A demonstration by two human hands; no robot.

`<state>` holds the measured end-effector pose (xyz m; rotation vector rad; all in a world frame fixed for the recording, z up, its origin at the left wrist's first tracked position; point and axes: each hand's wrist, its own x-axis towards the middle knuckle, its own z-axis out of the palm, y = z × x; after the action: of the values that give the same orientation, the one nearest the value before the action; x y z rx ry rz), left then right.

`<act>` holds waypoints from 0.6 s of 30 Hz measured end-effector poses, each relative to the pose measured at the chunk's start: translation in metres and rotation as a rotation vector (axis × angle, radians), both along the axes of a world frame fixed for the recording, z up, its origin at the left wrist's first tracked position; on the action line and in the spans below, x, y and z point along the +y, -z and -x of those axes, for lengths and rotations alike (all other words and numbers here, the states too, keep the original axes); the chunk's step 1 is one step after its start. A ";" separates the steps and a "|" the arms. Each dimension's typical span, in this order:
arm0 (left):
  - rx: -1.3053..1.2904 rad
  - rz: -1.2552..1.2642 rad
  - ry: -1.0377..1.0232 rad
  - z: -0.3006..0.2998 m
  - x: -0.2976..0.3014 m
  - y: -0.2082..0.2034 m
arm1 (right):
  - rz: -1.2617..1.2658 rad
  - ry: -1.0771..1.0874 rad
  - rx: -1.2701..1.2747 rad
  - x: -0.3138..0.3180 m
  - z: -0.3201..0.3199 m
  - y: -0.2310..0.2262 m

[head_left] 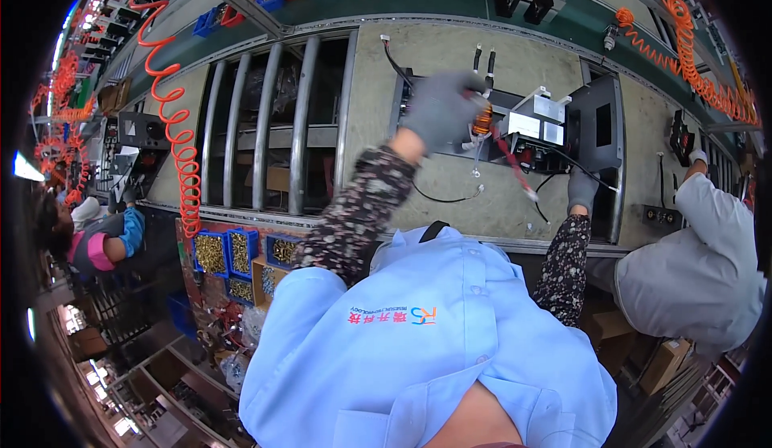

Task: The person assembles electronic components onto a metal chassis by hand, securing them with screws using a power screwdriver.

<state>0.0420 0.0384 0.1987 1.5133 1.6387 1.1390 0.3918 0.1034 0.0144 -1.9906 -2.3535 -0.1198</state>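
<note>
An electrical unit with a black metal casing lies in front of me on the workbench (386, 207). Inside it sit pale silver heat-sink blocks (527, 124) and a copper-wound coil (482, 121). My left hand (444, 112), in a grey glove, is over the casing's left part beside the coil. Motion blurs its fingers, so what they hold, if anything, is unclear. My right hand (582, 191), also gloved, grips the near edge of the black metal panel (597, 126) at the unit's right side. Red wires (513, 162) and black cables (441, 199) trail toward me.
Metal rollers (265, 126) lie left of the bench. Blue bins (211, 253) of brass fasteners stand at near left. An orange coiled air hose (178, 138) hangs there. At right, a co-worker in a grey sleeve (712, 207) handles a black part (680, 138).
</note>
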 end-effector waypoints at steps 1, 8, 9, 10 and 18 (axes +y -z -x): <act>-0.006 -0.008 0.031 -0.021 0.004 0.004 | 0.061 0.056 0.133 0.002 0.001 0.000; 0.166 0.075 0.191 -0.043 0.088 0.018 | 0.077 -0.150 -0.251 0.001 0.004 0.001; 0.379 0.200 0.414 -0.045 0.103 0.013 | 0.070 -0.079 0.046 0.003 -0.014 0.027; 0.555 0.136 0.512 -0.043 0.111 0.007 | 0.063 -0.019 0.349 0.006 -0.025 0.042; 0.452 -0.250 0.253 0.045 0.166 0.046 | -0.069 -0.078 0.349 -0.009 -0.017 0.041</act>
<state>-0.0034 0.2047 0.1526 2.1969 1.5582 0.9335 0.4090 0.0941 -0.0268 -1.7221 -2.1681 0.1373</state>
